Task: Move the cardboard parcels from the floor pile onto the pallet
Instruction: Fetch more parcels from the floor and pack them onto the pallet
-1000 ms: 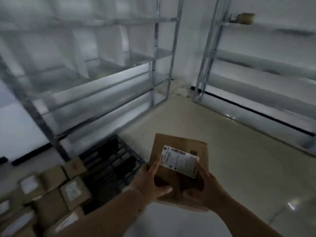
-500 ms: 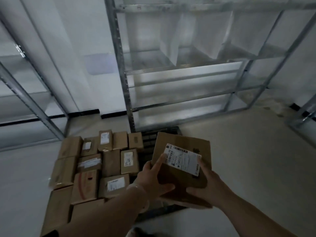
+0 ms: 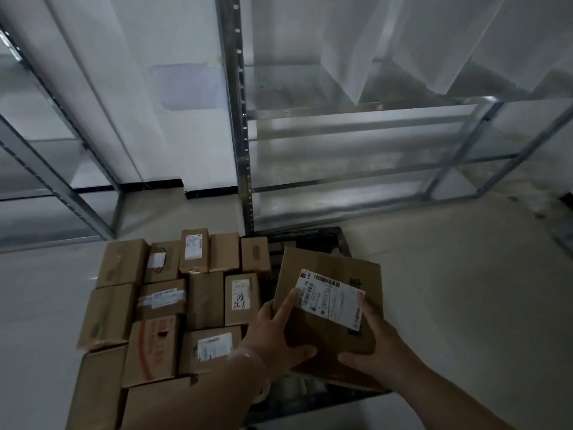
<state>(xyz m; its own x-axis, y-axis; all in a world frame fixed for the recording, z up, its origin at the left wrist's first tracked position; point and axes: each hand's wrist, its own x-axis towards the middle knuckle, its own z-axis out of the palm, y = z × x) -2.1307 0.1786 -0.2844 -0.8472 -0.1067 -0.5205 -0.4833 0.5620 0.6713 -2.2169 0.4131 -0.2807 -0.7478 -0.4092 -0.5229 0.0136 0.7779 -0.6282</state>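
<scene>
The parcel (image 3: 336,265) is held in the air over the bare right part of the pallet (image 3: 313,242), label (image 3: 330,301) up and its face tilted toward the camera. Both hands grasp it. The left hand (image 3: 274,332) clasps the near left corner, with a finger laid up beside the label and the thumb across the near side. The right hand (image 3: 378,350) clasps the near right corner the same way. The left part of the pallet is already filled with the stack (image 3: 204,301) in neat rows. The floor pile is out of view.

The step looks like the set-down. To do it well, level the parcel first. Then lower it onto the dark slats just beside the labelled box (image 3: 242,297), so it carries on that row rather than starting a loose one. Land the far edge first and slide the parcel left until it touches its neighbour, which keeps fingers from being caught underneath. Mind the rack (image 3: 245,156) post close behind the pallet, and keep the parcel's right side within the pallet rim, not hanging over the floor (image 3: 465,305). Let go only once it sits flat
</scene>
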